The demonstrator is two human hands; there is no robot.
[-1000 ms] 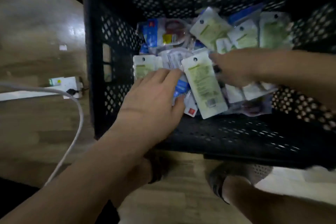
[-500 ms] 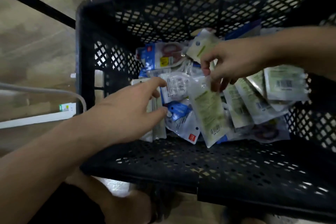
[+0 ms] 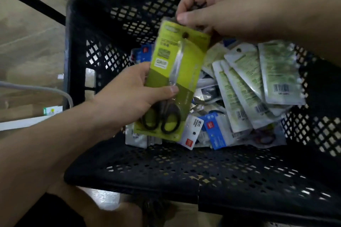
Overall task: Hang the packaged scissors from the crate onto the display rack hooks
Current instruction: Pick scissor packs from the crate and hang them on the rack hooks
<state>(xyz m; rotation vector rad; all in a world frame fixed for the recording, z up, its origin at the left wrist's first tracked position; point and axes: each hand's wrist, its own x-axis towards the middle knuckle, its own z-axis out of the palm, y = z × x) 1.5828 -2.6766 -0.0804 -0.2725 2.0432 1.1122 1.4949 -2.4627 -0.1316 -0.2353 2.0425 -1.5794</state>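
The green scissors pack point(image 3: 190, 72) is being held up in the air, just above the black crate point(image 3: 166, 169). The pack is standing almost straight up, with its top leaning a little to the right. Its long side is running from the hang hole at the top down to the black handles at the bottom. The blades are pointing up at the hole, and the front is facing the camera.

The left hand point(image 3: 129, 97) is gripping the middle of the pack, with the thumb lying across the front. The right hand point(image 3: 217, 11) is pinching the top edge.

The crate is holding many more packs. The white and green packs point(image 3: 247, 86) are lying spread out on the right, back sides up, showing bar codes. The blue and white packs point(image 3: 215, 131) are lying lower down, near the front wall.
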